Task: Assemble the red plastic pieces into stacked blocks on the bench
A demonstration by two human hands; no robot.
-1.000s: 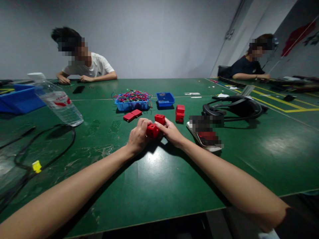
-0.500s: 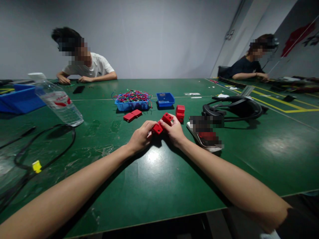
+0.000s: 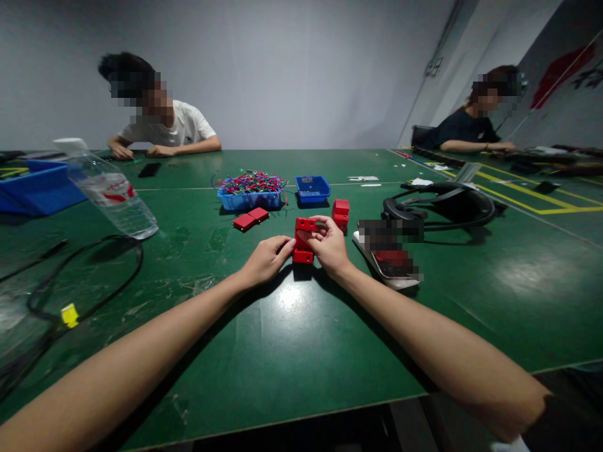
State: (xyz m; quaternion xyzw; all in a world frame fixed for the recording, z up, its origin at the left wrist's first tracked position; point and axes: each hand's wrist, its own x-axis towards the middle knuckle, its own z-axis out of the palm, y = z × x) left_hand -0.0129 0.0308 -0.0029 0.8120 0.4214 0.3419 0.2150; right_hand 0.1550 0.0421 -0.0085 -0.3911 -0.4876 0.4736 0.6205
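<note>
Red block piece [image 3: 303, 256] over the green table [image 3: 292, 358], between both hands: the right hand [image 3: 331, 251] clamps it between thumb and fingers; the left hand [image 3: 266, 260] meets its left edge, its grip unclear. A steady right-hand pinch, fingertips clear of the holes [image 3: 313, 224], probably serves best. Compared with half a second earlier, the piece appears straightened rather than slanting

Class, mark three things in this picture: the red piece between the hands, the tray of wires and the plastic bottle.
Red piece [image 3: 303, 257]: head view, on its lower end.
Tray of wires [image 3: 248, 201]: head view, on its blue front wall.
Plastic bottle [image 3: 111, 191]: head view, on its label.
</note>
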